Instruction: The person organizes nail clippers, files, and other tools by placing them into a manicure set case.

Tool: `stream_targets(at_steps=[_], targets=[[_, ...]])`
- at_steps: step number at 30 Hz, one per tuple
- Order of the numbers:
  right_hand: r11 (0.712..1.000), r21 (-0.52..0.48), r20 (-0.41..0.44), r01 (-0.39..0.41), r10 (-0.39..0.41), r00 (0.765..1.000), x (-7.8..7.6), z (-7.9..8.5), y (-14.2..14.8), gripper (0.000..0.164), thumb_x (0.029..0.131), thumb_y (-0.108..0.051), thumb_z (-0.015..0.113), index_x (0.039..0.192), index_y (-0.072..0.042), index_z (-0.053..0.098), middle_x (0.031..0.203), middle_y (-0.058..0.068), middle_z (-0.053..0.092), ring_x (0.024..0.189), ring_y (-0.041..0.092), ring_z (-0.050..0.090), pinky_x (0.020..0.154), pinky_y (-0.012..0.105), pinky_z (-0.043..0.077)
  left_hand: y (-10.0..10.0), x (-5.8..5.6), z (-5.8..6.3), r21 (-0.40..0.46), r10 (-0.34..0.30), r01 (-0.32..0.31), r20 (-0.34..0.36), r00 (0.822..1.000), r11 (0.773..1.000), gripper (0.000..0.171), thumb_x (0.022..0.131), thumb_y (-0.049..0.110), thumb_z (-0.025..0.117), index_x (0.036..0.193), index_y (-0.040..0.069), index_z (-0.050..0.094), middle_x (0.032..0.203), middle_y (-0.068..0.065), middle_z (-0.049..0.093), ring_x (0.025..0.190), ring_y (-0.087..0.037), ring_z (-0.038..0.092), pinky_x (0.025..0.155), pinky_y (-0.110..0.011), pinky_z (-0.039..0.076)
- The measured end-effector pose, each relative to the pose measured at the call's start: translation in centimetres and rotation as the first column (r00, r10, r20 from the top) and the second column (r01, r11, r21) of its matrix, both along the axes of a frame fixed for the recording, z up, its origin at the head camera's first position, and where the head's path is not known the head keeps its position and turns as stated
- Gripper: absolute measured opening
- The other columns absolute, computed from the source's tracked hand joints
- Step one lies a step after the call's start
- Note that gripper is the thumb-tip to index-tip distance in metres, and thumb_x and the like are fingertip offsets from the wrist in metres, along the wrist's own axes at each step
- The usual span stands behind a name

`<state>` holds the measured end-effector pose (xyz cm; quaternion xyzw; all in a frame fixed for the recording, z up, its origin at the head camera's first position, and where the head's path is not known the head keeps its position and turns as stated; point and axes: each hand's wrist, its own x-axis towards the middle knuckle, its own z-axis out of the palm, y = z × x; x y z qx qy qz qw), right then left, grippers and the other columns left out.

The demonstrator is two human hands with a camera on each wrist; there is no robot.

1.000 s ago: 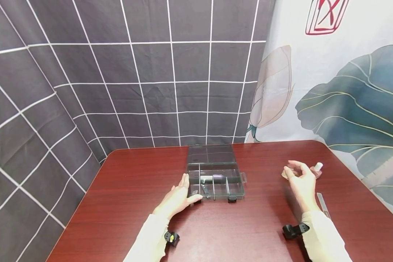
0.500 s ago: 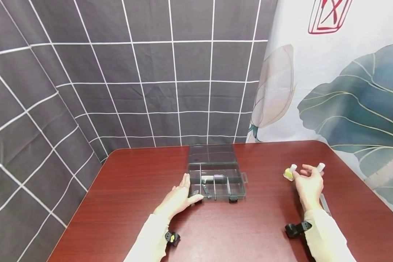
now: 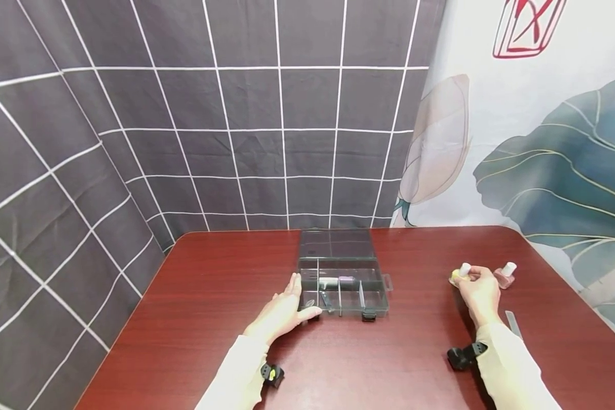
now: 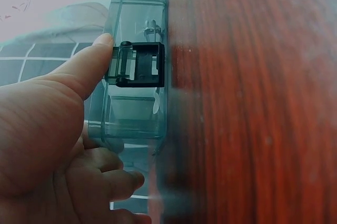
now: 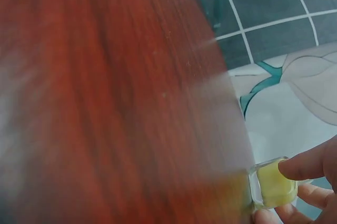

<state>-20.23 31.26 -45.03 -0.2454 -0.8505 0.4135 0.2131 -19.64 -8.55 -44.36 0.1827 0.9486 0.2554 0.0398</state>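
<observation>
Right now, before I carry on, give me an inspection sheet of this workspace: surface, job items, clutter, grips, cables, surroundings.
Surface: reddish-brown, wood-grained table.
Job items: clear box, lid open, holding a tube with a purple end and a small metal item; yellow bottle; pink bottle, standing to its right.
Clutter: flat grey strip beside the right sleeve.
Left grip: on the box's near left corner, thumb by a black latch.
Right grip: pinches the yellow bottle; whether that bottle touches the table is unclear.
Cables: nothing seen.
Surroundings: dark gridded curtain; leaf-printed white cloth at right.
</observation>
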Motion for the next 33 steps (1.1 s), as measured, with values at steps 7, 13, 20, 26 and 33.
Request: stream_targets(at_steps=[7, 13, 20, 26, 33], targets=[[0.999, 0.051, 0.030, -0.016, 0.014, 0.999, -0.3, -0.1, 0.3, 0.036, 0.078, -0.011, 0.061, 0.104, 0.013, 0.054, 0.101, 0.032, 0.057, 0.091, 0.044, 0.052, 0.079, 0.048, 0.038, 0.2, 0.1, 0.0, 0.004, 0.002, -0.002, 0.009, 1.000, 1.000, 0.094, 0.084, 0.053, 0.060, 0.145, -0.006, 0.018, 0.149, -0.023, 0.020, 0.127, -0.035, 0.039, 0.102, -0.054, 0.030], [0.998, 0.061, 0.051, -0.025, 0.022, 0.998, -0.3, -0.1, 0.5, 0.034, 0.079, -0.011, 0.062, 0.102, 0.012, 0.054, 0.102, 0.033, 0.055, 0.091, 0.045, 0.049, 0.082, 0.051, 0.038, 0.3, 0.2, 0.1, 0.015, 0.003, -0.003, 0.023, 1.000, 1.000, 0.094, 0.084, 0.052, 0.060, 0.146, -0.005, 0.018, 0.150, -0.022, 0.019, 0.128, -0.036, 0.038, 0.102, -0.055, 0.030], [0.997, 0.032, 0.041, -0.065, 0.063, 0.997, -0.1, 0.2, 0.5, 0.035, 0.079, -0.010, 0.067, 0.103, 0.011, 0.053, 0.102, 0.033, 0.055, 0.089, 0.041, 0.049, 0.073, 0.044, 0.041, 0.3, 0.1, 0.2, 0.023, 0.009, -0.010, 0.029, 1.000, 1.000, 0.094, 0.084, 0.052, 0.061, 0.146, -0.005, 0.018, 0.150, -0.022, 0.019, 0.127, -0.036, 0.038, 0.102, -0.055, 0.030], [0.986, -0.103, 0.013, -0.132, 0.134, 0.991, -0.1, 0.5, 0.3, 0.037, 0.081, -0.003, 0.066, 0.111, 0.012, 0.048, 0.102, 0.029, 0.053, 0.066, 0.018, 0.057, 0.051, 0.017, 0.047, 0.2, 0.2, 0.0, 0.019, 0.019, -0.019, 0.027, 0.999, 1.000, 0.094, 0.084, 0.053, 0.060, 0.146, -0.003, 0.018, 0.151, -0.020, 0.019, 0.126, -0.039, 0.039, 0.101, -0.054, 0.031], [0.968, -0.156, -0.073, -0.195, 0.186, 0.980, -0.5, 1.1, -0.6, 0.034, 0.082, 0.002, 0.064, 0.111, 0.011, 0.049, 0.100, 0.023, 0.053, 0.057, 0.000, 0.051, 0.049, 0.018, 0.051, 0.1, -0.1, -0.1, 0.018, 0.014, -0.014, 0.007, 1.000, 1.000, 0.094, 0.084, 0.052, 0.061, 0.145, -0.006, 0.020, 0.149, -0.022, 0.021, 0.128, -0.036, 0.038, 0.101, -0.055, 0.031]])
